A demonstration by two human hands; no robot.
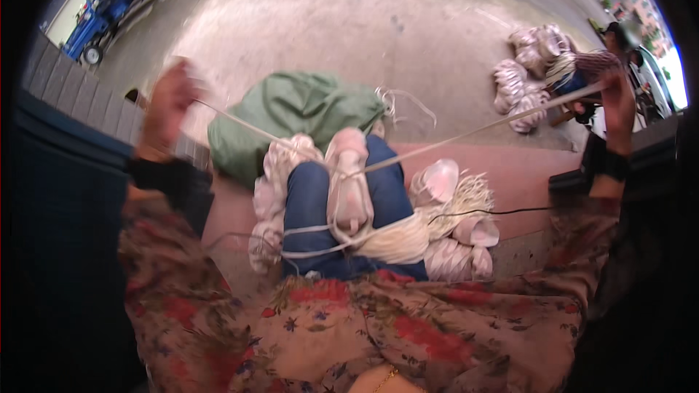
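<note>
Both my arms are spread wide, drawing a pale cord (473,132) taut across a pinkish-white, bottle-shaped piece (349,193) held upright between my knees. My left hand (171,105), smeared by motion, is closed on one end at the left. At the far right, my right hand (619,102) grips the other end. The two lengths meet at the piece's middle; whether they are knotted there I cannot tell. A hank of cream cords (397,240) lies across my lap, with loose strands looped over my left thigh.
A green sack (291,113) lies beyond my knees. Pinkish pieces are bundled beside my left leg (266,204) and right leg (437,182). Another person (619,40) sits at the far right near more bundles (520,84). A blue three-wheeled vehicle (109,11) stands far left.
</note>
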